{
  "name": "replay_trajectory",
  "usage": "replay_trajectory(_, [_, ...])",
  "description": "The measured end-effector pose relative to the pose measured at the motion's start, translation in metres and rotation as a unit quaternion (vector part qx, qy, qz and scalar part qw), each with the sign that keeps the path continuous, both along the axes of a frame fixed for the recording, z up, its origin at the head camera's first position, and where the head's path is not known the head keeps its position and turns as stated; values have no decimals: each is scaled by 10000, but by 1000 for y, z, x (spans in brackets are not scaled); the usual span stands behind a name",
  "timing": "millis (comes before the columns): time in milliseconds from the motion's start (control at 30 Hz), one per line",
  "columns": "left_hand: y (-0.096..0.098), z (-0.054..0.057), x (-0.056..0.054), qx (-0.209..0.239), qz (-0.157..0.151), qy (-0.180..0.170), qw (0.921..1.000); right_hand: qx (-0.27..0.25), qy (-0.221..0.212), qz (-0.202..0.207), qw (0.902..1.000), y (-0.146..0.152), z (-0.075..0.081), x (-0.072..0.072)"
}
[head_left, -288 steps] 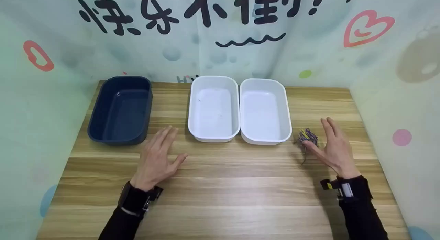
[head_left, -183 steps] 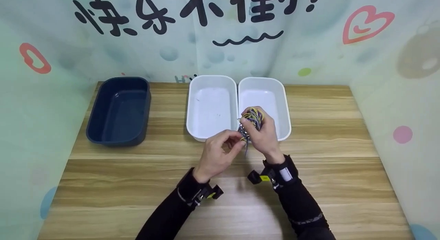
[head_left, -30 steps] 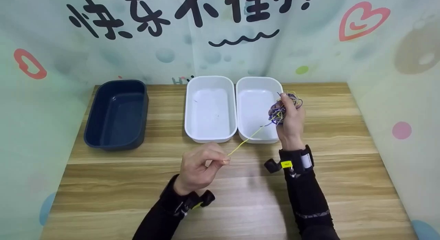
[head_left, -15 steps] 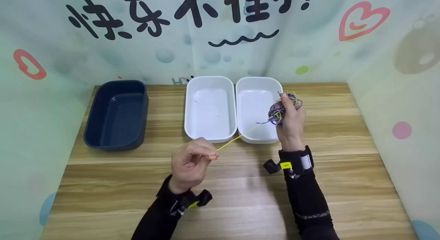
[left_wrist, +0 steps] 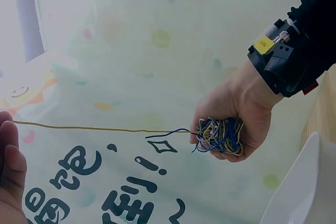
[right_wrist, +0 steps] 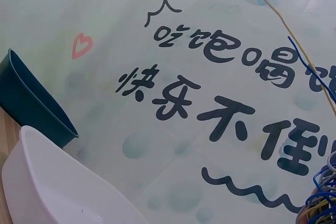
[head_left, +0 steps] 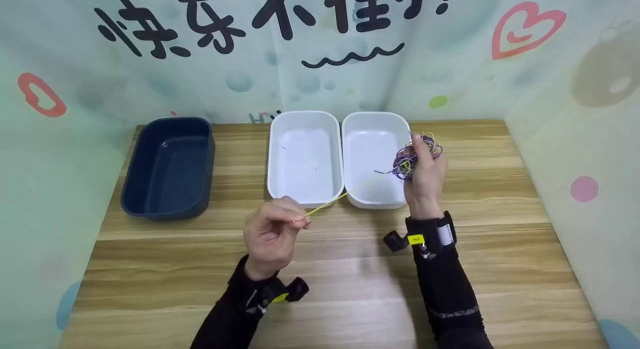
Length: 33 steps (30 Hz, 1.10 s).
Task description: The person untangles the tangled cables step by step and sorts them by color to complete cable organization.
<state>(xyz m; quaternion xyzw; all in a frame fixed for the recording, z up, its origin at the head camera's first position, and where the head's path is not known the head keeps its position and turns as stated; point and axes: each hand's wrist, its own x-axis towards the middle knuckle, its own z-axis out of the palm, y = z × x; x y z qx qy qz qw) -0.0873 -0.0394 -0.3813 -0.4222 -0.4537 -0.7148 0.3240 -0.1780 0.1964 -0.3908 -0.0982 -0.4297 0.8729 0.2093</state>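
Observation:
A tangle of thin yellow, blue and grey cords (head_left: pixel 404 165) is gripped by my right hand (head_left: pixel 427 181), thumb on top, raised at the right side of the right white bin. My left hand (head_left: pixel 272 236) pinches the end of a yellow cord (head_left: pixel 326 204) between thumb and fingertips, in front of the left white bin. In the left wrist view the yellow cord (left_wrist: pixel 94 128) runs nearly straight from the left hand (left_wrist: pixel 11 166) to the tangle (left_wrist: pixel 223 137). A loose blue end (left_wrist: pixel 168 132) sticks out beside it. The right wrist view catches only the tangle's edge (right_wrist: pixel 323 198).
Two white bins (head_left: pixel 306 159) (head_left: pixel 376 154) stand side by side at the back of the wooden table (head_left: pixel 350 289). To their left is a dark blue bin (head_left: pixel 172 169). A printed cloth backdrop (head_left: pixel 240 79) encloses the table at the back and sides.
The tangle, first on the table at the right, was lifted by my right hand. My left hand took a yellow cord end and has moved left, drawing out a longer length.

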Motion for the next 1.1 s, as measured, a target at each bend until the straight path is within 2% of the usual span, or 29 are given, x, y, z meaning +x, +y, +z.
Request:
replay_trajectory(200, [5, -2, 1, -209, -65, 362, 9991, -108, -102, -8, 9999, 5, -3, -4])
replay_trajectory(333, [7, -3, 1, -361, 26, 472, 9982, -335, -216, -65, 9992, 10, -5, -7])
replay_trajectory(667, [6, -2, 1, -75, -52, 243, 9997, -372, -245, -93, 9990, 13, -5, -8])
replay_trajectory(933, [3, 2, 4, 105, -24, 277, 9996, -86, -199, -102, 9997, 10, -4, -7])
replay_trajectory(1100, [-1, 4, 4, 315, -169, 188, 9992, 220, -246, -99, 9994, 8, -4, -7])
